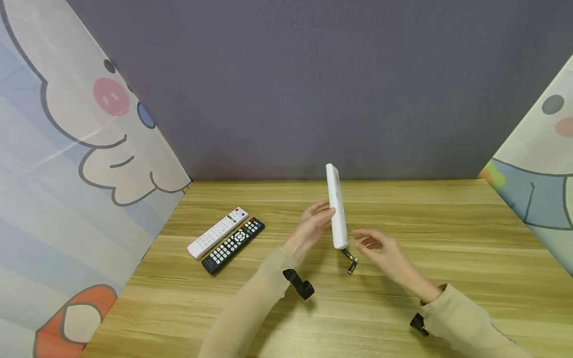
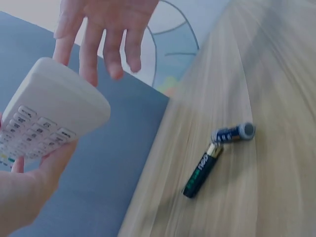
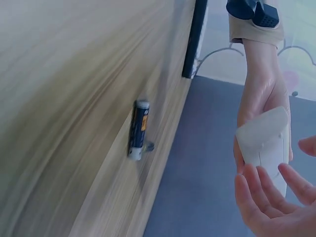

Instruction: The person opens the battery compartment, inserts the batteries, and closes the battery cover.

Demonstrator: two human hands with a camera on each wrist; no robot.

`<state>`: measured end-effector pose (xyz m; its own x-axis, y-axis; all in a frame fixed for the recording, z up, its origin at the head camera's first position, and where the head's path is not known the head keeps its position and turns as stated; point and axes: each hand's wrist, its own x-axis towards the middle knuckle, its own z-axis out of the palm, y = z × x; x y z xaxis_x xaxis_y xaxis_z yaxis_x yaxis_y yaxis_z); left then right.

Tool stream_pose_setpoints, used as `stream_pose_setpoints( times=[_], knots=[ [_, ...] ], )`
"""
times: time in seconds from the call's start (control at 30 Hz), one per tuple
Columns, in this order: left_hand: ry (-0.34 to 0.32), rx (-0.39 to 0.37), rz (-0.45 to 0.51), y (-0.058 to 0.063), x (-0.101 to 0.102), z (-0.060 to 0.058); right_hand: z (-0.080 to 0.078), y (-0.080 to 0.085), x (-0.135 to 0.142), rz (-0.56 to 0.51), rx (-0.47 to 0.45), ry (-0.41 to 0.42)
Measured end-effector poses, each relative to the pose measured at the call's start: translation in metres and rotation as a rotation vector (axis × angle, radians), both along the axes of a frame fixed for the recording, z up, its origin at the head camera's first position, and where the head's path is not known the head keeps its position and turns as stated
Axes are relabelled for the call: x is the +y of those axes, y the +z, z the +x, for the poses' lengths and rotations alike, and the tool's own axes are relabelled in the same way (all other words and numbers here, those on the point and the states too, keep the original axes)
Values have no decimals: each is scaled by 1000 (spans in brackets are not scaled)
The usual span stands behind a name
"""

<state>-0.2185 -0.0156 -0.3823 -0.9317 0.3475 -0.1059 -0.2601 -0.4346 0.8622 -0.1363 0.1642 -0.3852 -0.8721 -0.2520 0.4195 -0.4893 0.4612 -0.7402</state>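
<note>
Two batteries are just chilling on the counter below a raised white remote, left grip holding it, right grip loose-fingered right near it.

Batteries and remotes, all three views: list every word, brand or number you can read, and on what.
"deli", as best it reads: lower battery, left wrist view.
Upper battery: print too blurred to read.
Held white remote: key markings too blurred.
Flat white remote and black remote: key markings too small.
</note>
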Motion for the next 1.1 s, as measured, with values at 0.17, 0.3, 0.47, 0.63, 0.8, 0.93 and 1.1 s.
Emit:
stream_pose_setpoints(
  times=[0.17,0.3,0.47,0.63,0.8,0.93,1.1],
  knots=[
    [37,-19,65,5,-2,7,2,1,-4,-75,-36,23],
    [49,-6,90,8,-3,13,3,2,-7,-140,-116,47],
    [58,9,99,9,-4,19,5,4,-12,-219,-235,69],
    [80,25,114,11,-4,25,6,6,-16,-277,-265,80],
    [94,45,139,13,-4,31,5,5,-19,-300,-299,89],
    [98,47,144,15,-5,33,5,4,-20,-298,-325,94],
    [112,45,106,16,-8,33,7,4,-20,-310,-324,91]
  ],
)
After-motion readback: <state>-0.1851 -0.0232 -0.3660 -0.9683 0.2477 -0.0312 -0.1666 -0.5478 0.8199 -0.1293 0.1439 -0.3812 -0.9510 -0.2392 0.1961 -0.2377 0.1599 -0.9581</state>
